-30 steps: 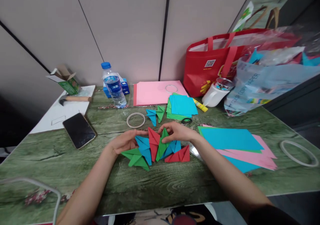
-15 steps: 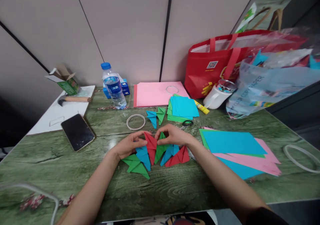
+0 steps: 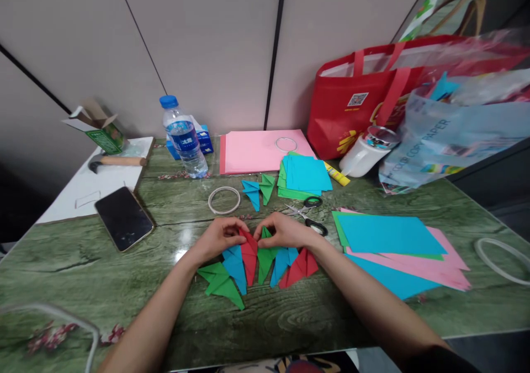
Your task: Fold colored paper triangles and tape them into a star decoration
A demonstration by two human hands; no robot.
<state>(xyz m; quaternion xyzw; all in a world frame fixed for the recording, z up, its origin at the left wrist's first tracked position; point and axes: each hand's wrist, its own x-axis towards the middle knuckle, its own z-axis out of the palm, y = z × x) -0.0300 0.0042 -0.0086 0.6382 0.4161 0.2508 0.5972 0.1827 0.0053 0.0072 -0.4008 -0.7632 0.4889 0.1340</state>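
Observation:
My left hand [image 3: 221, 239] pinches a red folded paper piece [image 3: 249, 257] between thumb and fingers. Close beside it, my right hand [image 3: 281, 233] is closed on a green folded paper piece [image 3: 265, 257]. Left of the red one, a blue folded piece [image 3: 235, 266] and a larger green folded piece [image 3: 222, 283] fan out in the same row. To the right the row continues with another blue folded piece [image 3: 283, 264] and a red folded piece [image 3: 300, 268]. Whether the two middle pieces are joined at the top is hidden by my fingers.
Behind my hands lie a tape roll [image 3: 224, 200], two small folded pieces [image 3: 251, 192], scissors [image 3: 308, 213] and square paper [image 3: 308, 173]. A phone [image 3: 124, 218], hammer [image 3: 118, 161] and water bottle [image 3: 185, 141] are left. Coloured sheets [image 3: 391, 235], a mug [image 3: 364, 155] and a red bag [image 3: 343, 108] are right.
Both hands and the row of folded pieces sit slightly lower in view. The two middle pieces have spread apart at their lower ends. More of the scissors shows behind my right hand.

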